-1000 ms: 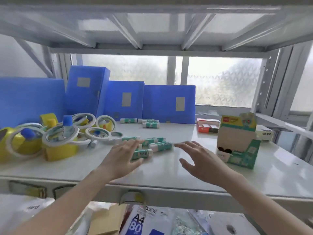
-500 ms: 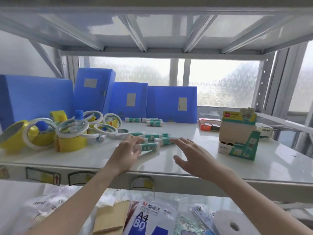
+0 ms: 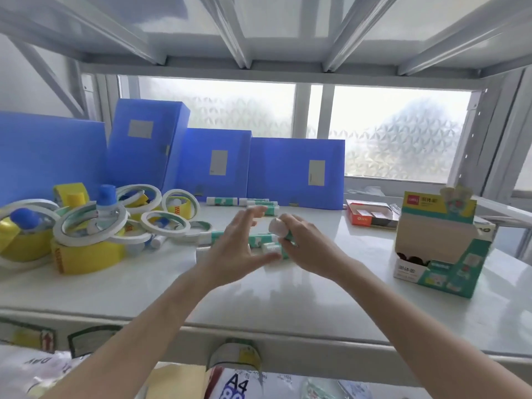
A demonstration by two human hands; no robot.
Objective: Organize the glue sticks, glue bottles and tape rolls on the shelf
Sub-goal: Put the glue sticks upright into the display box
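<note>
Several green-and-white glue sticks (image 3: 260,239) lie in the middle of the white shelf (image 3: 288,300). My right hand (image 3: 308,246) is shut on one glue stick (image 3: 277,227), lifted with its white end toward me. My left hand (image 3: 234,250) hovers over the lying sticks with fingers spread, its thumb beside them. More glue sticks (image 3: 221,201) lie at the back. On the left is a heap of white tape rolls (image 3: 92,226) and yellow tape rolls (image 3: 86,256), with blue-capped glue bottles (image 3: 106,198) standing among them.
Blue file boxes (image 3: 296,174) line the back. A green and cardboard display box (image 3: 440,246) stands open at the right, a red box (image 3: 368,216) behind it. An upper shelf runs close overhead. Below the shelf edge lies an A4 paper pack (image 3: 236,387).
My right hand has moved left to the sticks, closed on one and lifted it. My left hand has risen off the sticks and spread its fingers. The view has moved closer.
</note>
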